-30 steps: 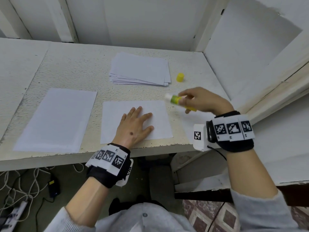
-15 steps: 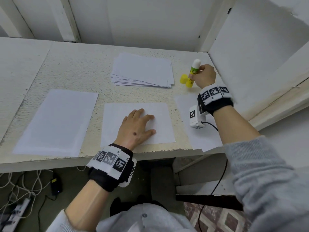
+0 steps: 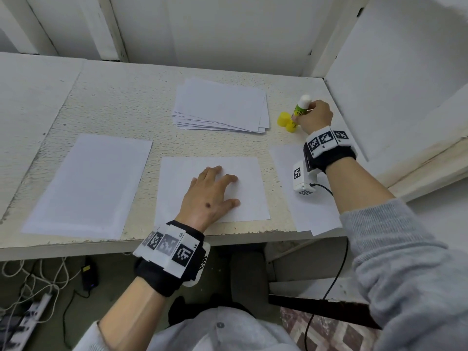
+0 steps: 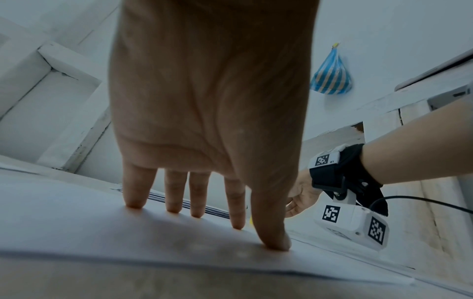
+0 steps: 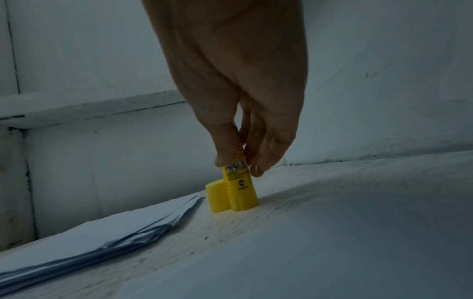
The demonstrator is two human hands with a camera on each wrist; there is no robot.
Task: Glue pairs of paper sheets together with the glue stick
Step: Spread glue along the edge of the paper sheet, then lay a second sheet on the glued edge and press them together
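Left hand (image 3: 211, 196) lying flat, palm down, fingers (image 4: 176, 194) straight and slightly spread, tips pressing down; left forearm reaching forward, marker band round wrist. Right arm stretching forward and right, grey sleeve pushed up forearm. Right hand (image 3: 315, 116) pinching with thumb and fingers (image 5: 268, 155), pointing downward; wrist raised.

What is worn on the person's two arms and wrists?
Each wrist carries a black strap with white square-coded marker tiles: left wrist band, right wrist band. A white camera box with a black cable hangs under the right one. Grey sleeves are pushed up.
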